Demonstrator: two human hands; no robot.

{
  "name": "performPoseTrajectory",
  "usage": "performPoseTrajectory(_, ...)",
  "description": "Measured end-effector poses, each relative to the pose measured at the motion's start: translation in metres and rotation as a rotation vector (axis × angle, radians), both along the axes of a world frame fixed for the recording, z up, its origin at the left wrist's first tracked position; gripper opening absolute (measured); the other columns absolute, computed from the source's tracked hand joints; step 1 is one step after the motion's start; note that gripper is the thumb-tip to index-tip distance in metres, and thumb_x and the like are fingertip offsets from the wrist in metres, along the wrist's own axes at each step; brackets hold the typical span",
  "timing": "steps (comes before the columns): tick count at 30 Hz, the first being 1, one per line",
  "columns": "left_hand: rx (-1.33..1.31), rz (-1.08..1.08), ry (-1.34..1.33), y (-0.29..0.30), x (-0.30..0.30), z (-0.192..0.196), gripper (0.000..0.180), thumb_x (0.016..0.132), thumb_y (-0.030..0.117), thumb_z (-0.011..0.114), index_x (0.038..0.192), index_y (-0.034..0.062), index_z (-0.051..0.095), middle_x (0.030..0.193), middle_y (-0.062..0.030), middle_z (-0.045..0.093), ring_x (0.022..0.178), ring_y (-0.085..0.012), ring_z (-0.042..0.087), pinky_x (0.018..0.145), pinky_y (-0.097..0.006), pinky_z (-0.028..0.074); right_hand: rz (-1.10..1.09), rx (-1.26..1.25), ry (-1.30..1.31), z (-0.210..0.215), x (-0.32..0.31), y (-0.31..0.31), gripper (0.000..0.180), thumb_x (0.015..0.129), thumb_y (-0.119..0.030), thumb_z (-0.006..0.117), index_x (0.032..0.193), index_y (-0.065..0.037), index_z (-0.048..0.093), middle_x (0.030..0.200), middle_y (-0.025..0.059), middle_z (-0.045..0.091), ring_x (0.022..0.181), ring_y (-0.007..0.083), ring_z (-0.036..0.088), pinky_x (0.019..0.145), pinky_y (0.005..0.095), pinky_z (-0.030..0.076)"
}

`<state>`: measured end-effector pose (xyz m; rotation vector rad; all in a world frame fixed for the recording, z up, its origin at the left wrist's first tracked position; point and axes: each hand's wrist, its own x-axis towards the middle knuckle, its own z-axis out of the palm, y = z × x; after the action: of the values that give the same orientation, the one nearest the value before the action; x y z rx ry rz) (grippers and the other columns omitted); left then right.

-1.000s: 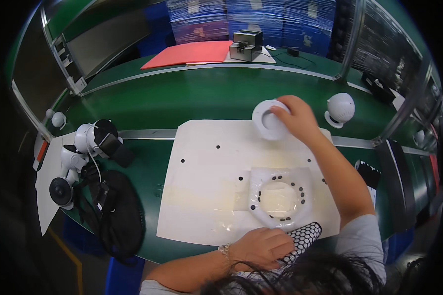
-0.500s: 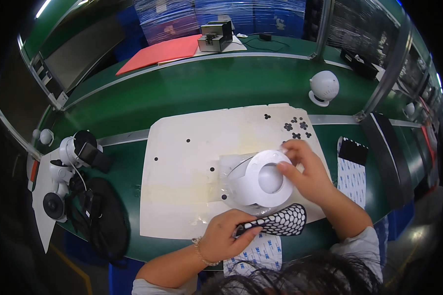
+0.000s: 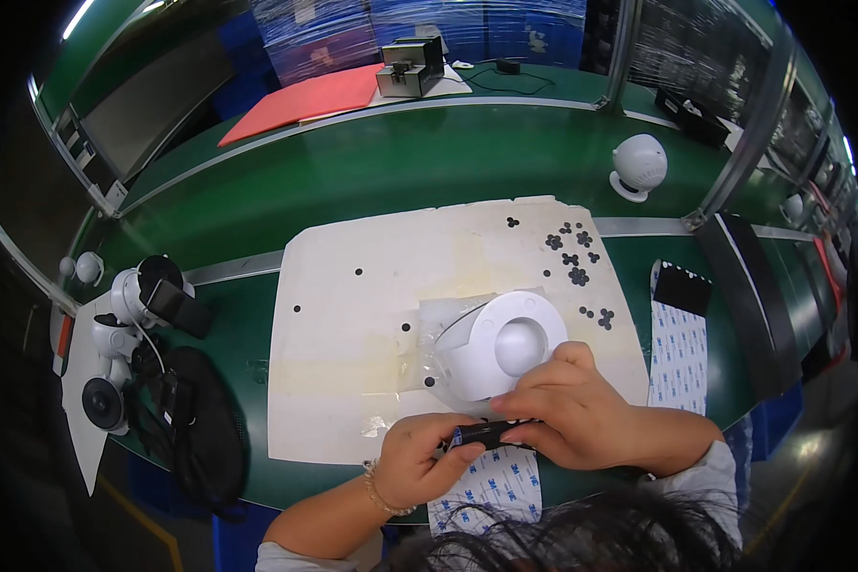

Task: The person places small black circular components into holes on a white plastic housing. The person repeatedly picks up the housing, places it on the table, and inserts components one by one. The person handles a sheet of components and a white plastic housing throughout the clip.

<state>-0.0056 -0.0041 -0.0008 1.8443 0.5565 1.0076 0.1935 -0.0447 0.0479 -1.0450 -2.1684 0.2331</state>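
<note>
A white round dome-shaped part rests on a clear plastic piece near the middle of a white cardboard mat. Just in front of it, at the mat's near edge, both hands meet on a narrow black strip. My left hand grips the strip's left end from below. My right hand pinches its right end, with its fingers touching the white part's near rim. Several small black round pads lie scattered on the mat's far right corner.
Sheets of white stickers lie at the right and under my hands. A white dome camera stands far right. White camera units and a black bag sit at the left. A red folder and a grey device lie at the back.
My right hand brought the white round part from the mat's far right to its middle, set it down, then joined my left hand on the black strip.
</note>
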Motion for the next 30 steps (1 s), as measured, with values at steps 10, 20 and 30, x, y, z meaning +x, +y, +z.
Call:
performPoseTrajectory(10,0.285,-0.058,0.131,0.004,-0.003,0.001,0.012,0.073,0.005,0.062,0.085,0.0008,0.059,0.066,-0.0092,0.059,0.054,-0.024,0.057,0.048,-0.031,0.044,0.025,0.025,0.016,-0.002,0.004,0.002,0.02,0.067,-0.016,0.07,0.085,-0.012,0.062,0.094,-0.0022,0.061,0.097,0.0157,0.054,0.077,0.0325,0.031)
performPoseTrajectory(20,0.433,0.013,0.059,0.005,0.0,-0.002,0.022,0.067,0.0,0.061,0.089,-0.0005,0.057,0.069,-0.0108,0.059,0.058,-0.0251,0.058,0.051,-0.031,0.047,0.217,0.231,-0.017,-0.004,0.004,0.0,0.023,0.066,-0.01,0.066,0.086,-0.01,0.057,0.105,0.0015,0.058,0.106,0.0185,0.049,0.082,0.033,0.03)
performPoseTrajectory(30,0.546,0.021,0.036,0.005,0.003,-0.007,0.034,0.062,-0.003,0.059,0.095,0.0007,0.056,0.07,-0.0099,0.059,0.058,-0.0246,0.057,0.05,-0.031,0.046,0.139,-0.156,0.146,-0.001,0.002,0.004,0.026,0.072,-0.008,0.064,0.097,-0.01,0.056,0.103,0.0035,0.057,0.097,0.019,0.05,0.082,0.0335,0.03)
